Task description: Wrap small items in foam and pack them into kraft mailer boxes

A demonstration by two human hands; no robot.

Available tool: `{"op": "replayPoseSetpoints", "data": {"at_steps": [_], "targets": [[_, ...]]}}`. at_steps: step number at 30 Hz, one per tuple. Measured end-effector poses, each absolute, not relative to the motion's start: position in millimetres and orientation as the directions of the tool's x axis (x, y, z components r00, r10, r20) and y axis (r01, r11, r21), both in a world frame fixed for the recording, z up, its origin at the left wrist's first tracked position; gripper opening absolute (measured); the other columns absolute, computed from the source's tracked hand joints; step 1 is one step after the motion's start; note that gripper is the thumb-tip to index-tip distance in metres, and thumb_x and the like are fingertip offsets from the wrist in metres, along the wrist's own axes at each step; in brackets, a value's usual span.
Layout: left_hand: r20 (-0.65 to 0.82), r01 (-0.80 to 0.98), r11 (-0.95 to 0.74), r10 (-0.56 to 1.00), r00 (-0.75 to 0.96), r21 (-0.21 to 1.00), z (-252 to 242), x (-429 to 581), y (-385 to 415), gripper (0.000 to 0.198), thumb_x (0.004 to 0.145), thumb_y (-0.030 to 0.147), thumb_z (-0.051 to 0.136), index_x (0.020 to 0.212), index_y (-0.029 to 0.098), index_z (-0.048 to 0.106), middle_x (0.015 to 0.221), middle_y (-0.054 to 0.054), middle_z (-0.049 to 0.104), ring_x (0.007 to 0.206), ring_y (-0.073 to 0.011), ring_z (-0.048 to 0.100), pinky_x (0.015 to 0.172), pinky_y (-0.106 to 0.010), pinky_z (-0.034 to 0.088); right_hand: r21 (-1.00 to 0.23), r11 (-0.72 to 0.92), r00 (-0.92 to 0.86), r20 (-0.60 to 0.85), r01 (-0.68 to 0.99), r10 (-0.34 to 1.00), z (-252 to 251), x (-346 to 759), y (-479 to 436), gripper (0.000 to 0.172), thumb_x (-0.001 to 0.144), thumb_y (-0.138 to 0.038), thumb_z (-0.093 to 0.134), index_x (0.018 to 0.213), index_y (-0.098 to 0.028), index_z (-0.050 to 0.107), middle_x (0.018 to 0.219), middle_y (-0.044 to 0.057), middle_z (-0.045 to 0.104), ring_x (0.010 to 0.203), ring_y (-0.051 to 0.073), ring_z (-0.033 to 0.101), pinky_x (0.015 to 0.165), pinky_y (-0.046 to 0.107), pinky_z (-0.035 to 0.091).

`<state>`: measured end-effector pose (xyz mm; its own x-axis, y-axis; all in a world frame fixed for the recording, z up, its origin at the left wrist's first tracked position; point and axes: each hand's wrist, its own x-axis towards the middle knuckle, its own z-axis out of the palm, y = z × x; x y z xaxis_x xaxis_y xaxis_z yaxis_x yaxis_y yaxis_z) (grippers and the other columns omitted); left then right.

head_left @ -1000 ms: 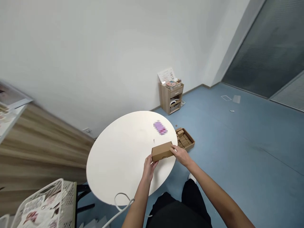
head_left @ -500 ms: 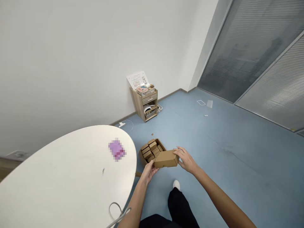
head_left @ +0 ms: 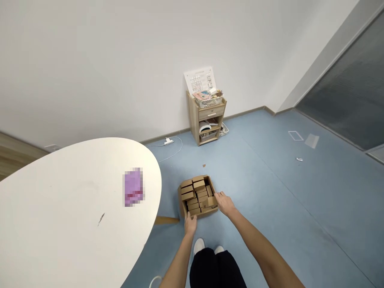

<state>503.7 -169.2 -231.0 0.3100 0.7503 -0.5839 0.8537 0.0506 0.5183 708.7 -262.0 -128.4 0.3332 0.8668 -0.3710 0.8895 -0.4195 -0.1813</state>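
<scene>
An open cardboard carton [head_left: 182,200] sits on the blue floor, packed with several small brown cardboard boxes [head_left: 199,185]. Both my arms reach down to its near side. My left hand [head_left: 190,225] is at the carton's near left corner, fingers against the front row. My right hand [head_left: 225,203] is at the near right corner, fingers curled on the end of a small cardboard box [head_left: 211,201] lying in that front row. The box spans the gap between my two hands. My white shoes [head_left: 198,245] stand just behind the carton.
A round white table [head_left: 75,224] fills the left, with a blurred purple item [head_left: 133,187] near its edge. A small wooden cabinet [head_left: 207,116] with a basket stands against the wall. A white cable and plug [head_left: 168,141] lie on the floor.
I have turned from the table toward the floor. Both hands carried the small box off the table and lowered it into the carton's near row.
</scene>
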Motion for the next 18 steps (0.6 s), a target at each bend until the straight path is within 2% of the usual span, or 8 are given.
{"op": "replayPoseSetpoints", "data": {"at_steps": [4, 8, 12, 18], "targets": [[-0.554, 0.926, -0.114, 0.773, 0.31, 0.359, -332.8, 516.9, -148.9, 0.066, 0.089, 0.028, 0.046, 0.149, 0.009, 0.028, 0.159, -0.017, 0.021, 0.146, -0.0282, 0.022, 0.117, -0.041, 0.026, -0.138, -0.364, 0.291, -0.376, 0.921, 0.88, -240.4, 716.9, -212.9, 0.042, 0.078, 0.005, 0.051, 0.112, -0.019, 0.051, 0.114, 0.011, 0.06, 0.112, 0.023, 0.051, 0.075, 0.026, 0.049], [-0.417, 0.893, -0.362, 0.792, 0.446, 0.269, -409.9, 526.9, -126.6, 0.07, 0.086, 0.02, 0.047, 0.152, 0.015, 0.023, 0.162, -0.014, 0.01, 0.148, -0.033, 0.01, 0.118, -0.053, 0.02, -0.094, -0.307, 0.265, -0.309, 0.947, 0.913, -332.3, 722.1, -173.8, 0.037, 0.081, 0.002, 0.051, 0.111, -0.019, 0.052, 0.117, 0.011, 0.057, 0.11, 0.022, 0.052, 0.076, 0.027, 0.051], [-0.331, 0.869, -0.456, 0.804, 0.494, 0.191, -444.6, 537.4, -106.7, 0.074, 0.084, 0.014, 0.049, 0.153, 0.019, 0.022, 0.162, -0.013, 0.009, 0.148, -0.033, 0.009, 0.118, -0.056, 0.017, -0.057, -0.258, 0.237, -0.245, 0.964, 0.94, -390.8, 723.5, -145.8, 0.039, 0.079, 0.002, 0.053, 0.111, -0.021, 0.051, 0.116, 0.01, 0.056, 0.107, 0.022, 0.053, 0.074, 0.026, 0.052], [-0.27, 0.863, -0.488, 0.82, 0.505, 0.134, -459.9, 548.5, -101.9, 0.082, 0.081, 0.012, 0.052, 0.155, 0.02, 0.016, 0.163, -0.011, 0.007, 0.149, -0.0332, 0.005, 0.116, -0.057, 0.021, -0.041, -0.259, 0.247, -0.188, 0.965, 0.951, -438.1, 716.7, -127.9, 0.043, 0.079, 0.001, 0.053, 0.115, -0.022, 0.049, 0.114, 0.009, 0.055, 0.106, 0.019, 0.052, 0.068, 0.022, 0.05]]}}
